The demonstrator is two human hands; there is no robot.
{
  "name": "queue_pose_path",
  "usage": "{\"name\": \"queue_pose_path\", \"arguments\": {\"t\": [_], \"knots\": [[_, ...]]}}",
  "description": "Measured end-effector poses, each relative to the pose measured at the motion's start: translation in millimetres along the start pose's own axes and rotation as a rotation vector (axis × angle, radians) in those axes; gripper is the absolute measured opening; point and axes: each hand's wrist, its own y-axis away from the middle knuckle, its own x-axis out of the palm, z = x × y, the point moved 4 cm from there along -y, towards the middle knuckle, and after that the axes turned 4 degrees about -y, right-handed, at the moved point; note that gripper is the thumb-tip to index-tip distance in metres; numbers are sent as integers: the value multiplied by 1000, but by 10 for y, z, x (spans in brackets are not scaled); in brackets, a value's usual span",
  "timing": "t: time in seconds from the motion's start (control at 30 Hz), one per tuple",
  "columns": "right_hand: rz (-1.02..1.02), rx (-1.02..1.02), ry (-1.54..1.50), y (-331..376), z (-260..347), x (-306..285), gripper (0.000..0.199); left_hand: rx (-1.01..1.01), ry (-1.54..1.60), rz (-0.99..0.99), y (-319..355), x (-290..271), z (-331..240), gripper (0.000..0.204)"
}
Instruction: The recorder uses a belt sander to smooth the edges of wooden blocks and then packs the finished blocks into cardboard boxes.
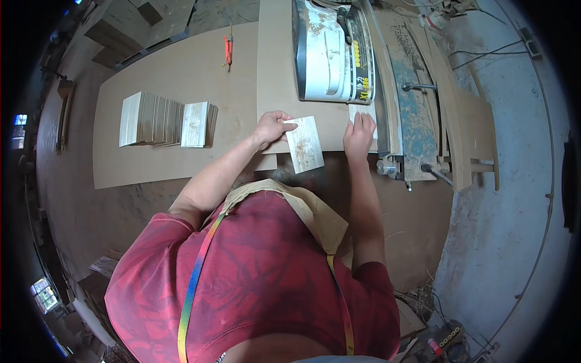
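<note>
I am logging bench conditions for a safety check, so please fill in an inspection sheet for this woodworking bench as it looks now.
Surface: brown board bench, dusty, bare in front.
Job's things: pale rectangular panel at the bench edge; second pale piece beside the saw machine.
Clutter: row of stacked pale panels; orange-handled tool.
Hands: left hand grips the panel's left edge; right hand rests on the second piece.
Cables: wires on the floor, far right.
Surroundings: wood offcuts beyond the bench; grey concrete floor.
</note>
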Motion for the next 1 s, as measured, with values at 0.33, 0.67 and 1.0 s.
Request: {"name": "queue_pose_path", "arguments": {"t": [0.33, 0.67, 1.0], "knots": [[257, -4, -244, 257, 1480, -527, 60, 2, 247, 1, -5, 124, -9, 21], [123, 195, 170, 398, 533, -603, 64, -92, 206, 246, -39, 503, -97, 19], [47, 119, 247, 289, 23, -344, 42, -104, 321, 162, 263, -3, 541, 18]]}}
